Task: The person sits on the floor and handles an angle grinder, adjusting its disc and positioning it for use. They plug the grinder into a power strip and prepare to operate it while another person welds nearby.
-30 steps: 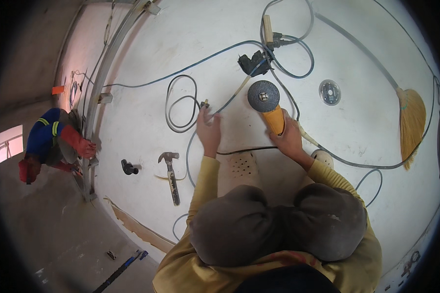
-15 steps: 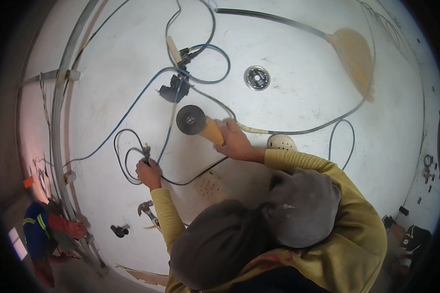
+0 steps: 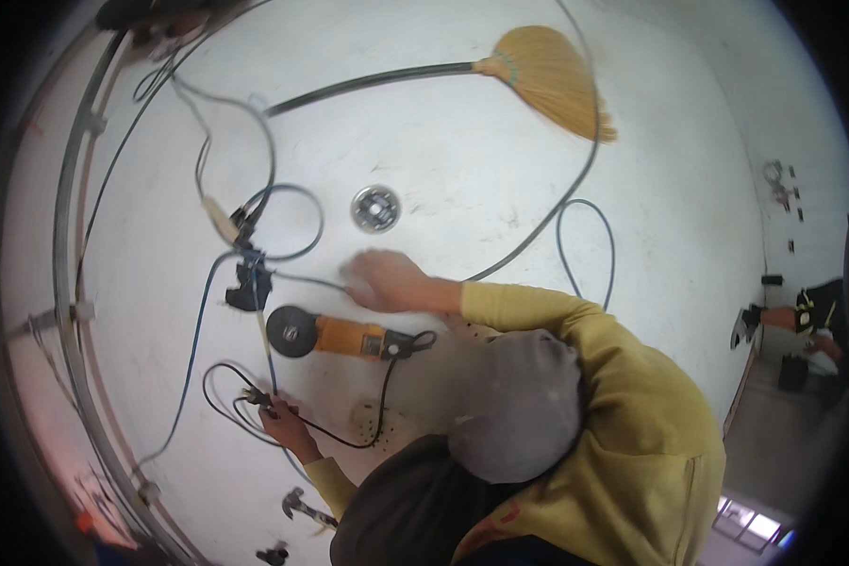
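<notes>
An orange angle grinder [image 3: 349, 338] with a dark disc lies on the white floor in front of my knees. My left hand [image 3: 291, 429] is closed round a power plug [image 3: 262, 400], its prongs pointing away from my fingers. The plug's black cord [image 3: 384, 401] loops back to the grinder's rear end. Beyond the grinder, my right hand [image 3: 387, 280] is stretched across a grey cable [image 3: 307, 279]; its fingers are smeared by motion, and any hold on that cable cannot be made out. Near my left hand lies a dark connector cluster [image 3: 247, 285] with cables running into it.
A round metal disc [image 3: 376, 208] lies farther out, below a straw broom [image 3: 549, 83]. A claw hammer [image 3: 308, 509] rests beside my left forearm. Blue cable [image 3: 198, 325] snakes toward a metal rail [image 3: 66, 217] at the left. Another person's leg [image 3: 778, 321] shows at the far right.
My right hand has let go of the grinder, which now lies on the floor, and has moved out over the grey cable. My left hand still holds the plug. The view has shifted.
</notes>
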The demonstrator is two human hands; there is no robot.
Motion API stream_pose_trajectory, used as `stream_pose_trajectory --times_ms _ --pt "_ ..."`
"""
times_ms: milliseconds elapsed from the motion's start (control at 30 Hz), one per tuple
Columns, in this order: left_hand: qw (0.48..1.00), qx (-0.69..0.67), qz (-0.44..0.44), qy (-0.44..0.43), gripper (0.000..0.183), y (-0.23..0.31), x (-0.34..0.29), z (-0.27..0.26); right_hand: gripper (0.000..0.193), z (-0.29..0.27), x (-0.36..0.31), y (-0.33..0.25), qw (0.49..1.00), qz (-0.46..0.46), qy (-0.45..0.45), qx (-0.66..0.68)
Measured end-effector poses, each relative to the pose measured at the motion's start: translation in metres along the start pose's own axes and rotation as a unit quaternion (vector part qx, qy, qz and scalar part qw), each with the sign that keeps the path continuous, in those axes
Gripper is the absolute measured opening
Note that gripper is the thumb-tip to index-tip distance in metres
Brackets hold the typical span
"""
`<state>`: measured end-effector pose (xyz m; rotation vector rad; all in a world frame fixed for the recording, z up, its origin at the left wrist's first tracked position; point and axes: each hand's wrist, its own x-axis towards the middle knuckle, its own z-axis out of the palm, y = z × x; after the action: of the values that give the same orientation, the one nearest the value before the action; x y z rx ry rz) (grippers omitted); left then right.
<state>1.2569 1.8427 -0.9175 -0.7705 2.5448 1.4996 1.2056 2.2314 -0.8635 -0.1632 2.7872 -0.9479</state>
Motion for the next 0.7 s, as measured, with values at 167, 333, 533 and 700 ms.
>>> stream_pose_trajectory --times_ms 167,333,533,700 --pt "0.984 0.082 0.145 -0.063 0.044 -0.012 0.006 0.051 0.075 -0.047 0.050 0.067 0.972 0.143 0.116 -0.149" --pt "0.977 0.172 0.129 -0.009 0.051 0.002 -0.018 0.036 0.095 -0.059 0.056 0.090 0.965 0.220 0.050 -0.131" --pt "0.982 0.138 0.125 0.018 0.050 0.019 -0.058 0.014 0.088 -0.049 0.052 0.086 0.963 0.212 0.067 -0.154" --pt "0.997 0.059 0.053 0.017 0.046 0.019 -0.098 0.001 0.086 -0.042 0.065 0.086 0.968 0.208 0.066 -0.123"
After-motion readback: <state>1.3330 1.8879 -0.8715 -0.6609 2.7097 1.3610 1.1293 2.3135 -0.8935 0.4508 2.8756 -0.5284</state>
